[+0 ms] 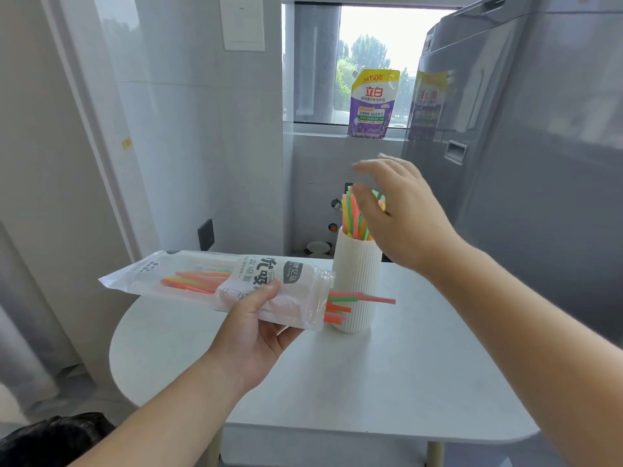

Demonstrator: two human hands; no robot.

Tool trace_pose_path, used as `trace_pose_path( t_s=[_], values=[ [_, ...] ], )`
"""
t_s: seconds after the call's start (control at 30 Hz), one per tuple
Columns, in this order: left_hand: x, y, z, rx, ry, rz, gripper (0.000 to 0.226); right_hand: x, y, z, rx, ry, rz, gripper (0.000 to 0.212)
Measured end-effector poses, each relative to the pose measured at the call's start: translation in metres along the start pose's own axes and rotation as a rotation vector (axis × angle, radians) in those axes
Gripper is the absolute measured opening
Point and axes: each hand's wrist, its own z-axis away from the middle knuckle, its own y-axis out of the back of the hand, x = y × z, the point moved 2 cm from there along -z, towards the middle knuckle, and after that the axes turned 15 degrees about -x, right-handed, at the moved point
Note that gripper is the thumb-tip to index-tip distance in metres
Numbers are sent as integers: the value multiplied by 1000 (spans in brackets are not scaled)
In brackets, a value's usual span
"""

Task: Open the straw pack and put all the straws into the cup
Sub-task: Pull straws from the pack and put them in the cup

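Left hand (256, 318) grips straw pack (199, 276), mouth toward cup (357, 264) just beside it, for easy pulling of straws (374, 299); right hand (401, 214), relaxed & empty, hovers over cup.

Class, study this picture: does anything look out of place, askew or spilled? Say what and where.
Nothing is spilled or damaged. One thing is untidy: several straws poke unevenly out of the open end of the pack that the left hand holds, one reaching well past the rest, in front of the cup.
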Motion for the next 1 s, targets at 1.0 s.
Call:
trace_pose_path(
  t_s=[1.0],
  values=[
    [-3,-9,5,-67,-8,-153,47,8,-72,96,-141,-514,-1179,9]
  ],
)
